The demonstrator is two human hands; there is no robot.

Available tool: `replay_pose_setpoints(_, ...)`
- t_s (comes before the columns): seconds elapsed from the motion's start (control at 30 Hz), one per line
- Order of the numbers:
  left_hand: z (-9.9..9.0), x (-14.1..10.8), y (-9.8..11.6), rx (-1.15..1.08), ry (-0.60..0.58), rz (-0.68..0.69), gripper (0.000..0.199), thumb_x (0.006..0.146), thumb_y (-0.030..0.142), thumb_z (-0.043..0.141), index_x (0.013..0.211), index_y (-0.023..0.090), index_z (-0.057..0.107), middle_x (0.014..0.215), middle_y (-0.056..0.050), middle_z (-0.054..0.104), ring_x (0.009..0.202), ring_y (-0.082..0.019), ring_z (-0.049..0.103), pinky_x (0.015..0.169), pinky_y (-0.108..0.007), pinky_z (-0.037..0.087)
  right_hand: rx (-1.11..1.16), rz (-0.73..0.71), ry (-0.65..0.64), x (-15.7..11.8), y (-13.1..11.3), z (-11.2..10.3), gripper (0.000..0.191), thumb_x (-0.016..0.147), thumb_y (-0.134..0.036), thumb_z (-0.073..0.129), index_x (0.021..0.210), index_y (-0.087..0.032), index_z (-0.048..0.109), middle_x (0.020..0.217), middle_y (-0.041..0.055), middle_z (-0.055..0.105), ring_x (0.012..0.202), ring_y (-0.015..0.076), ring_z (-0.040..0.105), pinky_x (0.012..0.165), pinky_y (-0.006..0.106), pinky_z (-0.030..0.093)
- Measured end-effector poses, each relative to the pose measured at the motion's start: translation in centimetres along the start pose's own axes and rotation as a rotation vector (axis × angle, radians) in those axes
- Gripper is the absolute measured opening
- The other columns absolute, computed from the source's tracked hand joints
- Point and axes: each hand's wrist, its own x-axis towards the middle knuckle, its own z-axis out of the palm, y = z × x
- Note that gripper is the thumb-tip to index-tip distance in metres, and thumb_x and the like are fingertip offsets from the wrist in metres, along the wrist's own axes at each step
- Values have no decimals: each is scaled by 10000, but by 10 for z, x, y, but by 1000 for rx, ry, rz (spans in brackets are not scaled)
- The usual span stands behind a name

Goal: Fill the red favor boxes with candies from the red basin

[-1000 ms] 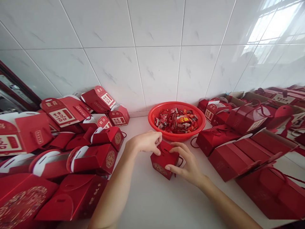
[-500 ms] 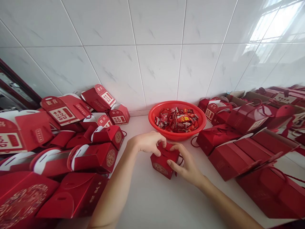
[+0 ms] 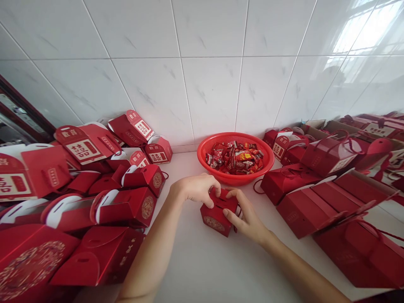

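Observation:
A small red gift box with a gold round pattern on its front end stands on the white counter in front of me. My left hand arches over its far left edge, thumb and curled fingers pinching the top flaps. From the right, my right hand holds the box, its thumb along the top edge and its fingers bent over the far side. A dark red cord handle shows partly behind the right fingers. Slots are visible in the top flaps.
Behind the box sits a red plastic basket of wrapped candies. Red boxes with raised flaps are stacked on the left. More red boxes with cord handles line the right side. A tiled wall closes the back.
Both hands keep their places on the red gift box, with barely visible finger movement. The whole view has shifted very slightly.

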Motion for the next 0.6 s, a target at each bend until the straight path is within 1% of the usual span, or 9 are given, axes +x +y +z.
replay_pose_setpoints(0.27, -1, -1, 1, 6, -4, -1, 339, 669, 286, 708, 1005, 244, 717, 1025, -20, 687, 888, -213, 634, 652, -257, 440, 25, 26, -6, -1, 2, 1, 211, 921, -385, 552, 1049, -225, 498, 1191, 96, 611, 1010, 224, 613, 781, 325, 522)
replay_pose_setpoints(0.37, -2, -2, 1, 11, -5, 10, 338, 668, 288, 718, 1003, 241, 710, 1022, -18, 684, 906, -213, 635, 653, -255, 437, 23, 7, 0, -1, 1, 0, 214, 917, -375, 553, 1057, -224, 494, 1186, 92, 611, 991, 217, 606, 802, 334, 521)
replay_pose_setpoints(0.47, -3, -3, 2, 16, -6, 16, 324, 672, 290, 718, 992, 243, 700, 1034, -11, 675, 884, -203, 632, 650, -256, 432, 16, 3, 10, -1, 1, -1, 225, 916, -372, 559, 1072, -228, 486, 1177, 87, 624, 983, 214, 606, 836, 350, 523)
replay_pose_setpoints(0.6, -2, -3, 2, 11, -15, 6, 325, 674, 309, 716, 987, 244, 660, 1072, -8, 657, 895, -202, 621, 659, -259, 428, 21, -6, 24, -2, 2, -1, 293, 914, -387, 574, 1142, -229, 480, 1244, 99, 609, 1071, 234, 608, 887, 368, 527)
